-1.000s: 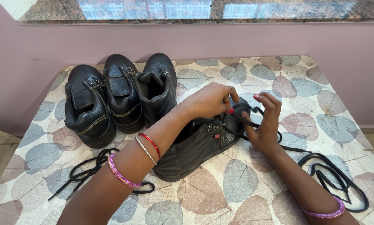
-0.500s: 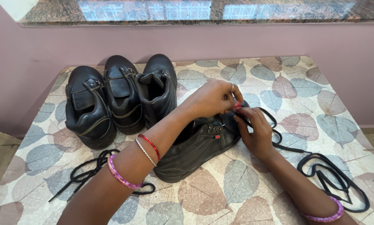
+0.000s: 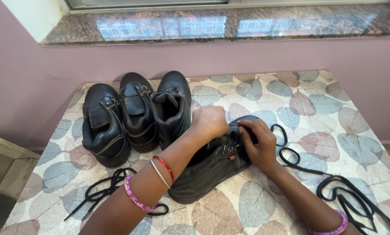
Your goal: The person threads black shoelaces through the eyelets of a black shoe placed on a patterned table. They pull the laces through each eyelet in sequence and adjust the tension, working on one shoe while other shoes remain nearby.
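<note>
A black boot (image 3: 212, 163) lay on its side near the middle of the table (image 3: 334, 126), its sole toward the near edge and its toe toward the right; both hands met over its lacing. The left hand (image 3: 210, 122) rested on the boot's upper, its fingers curled in over the eyelets; whether they pinched anything could not be told. The right hand (image 3: 258, 143) pressed against the tongue, thumb and fingers closed together on a black lace (image 3: 290, 154), which ran from the boot in loops toward the table's right edge and ended in a heap near the near right corner. Three more black boots (image 3: 138, 115) stood side by side toward the far left corner, toes toward the wall; a second loose lace (image 3: 101, 191) lay tangled by the near left edge, partly under the left forearm, which wore pink, silver and red bangles (image 3: 153, 182).
</note>
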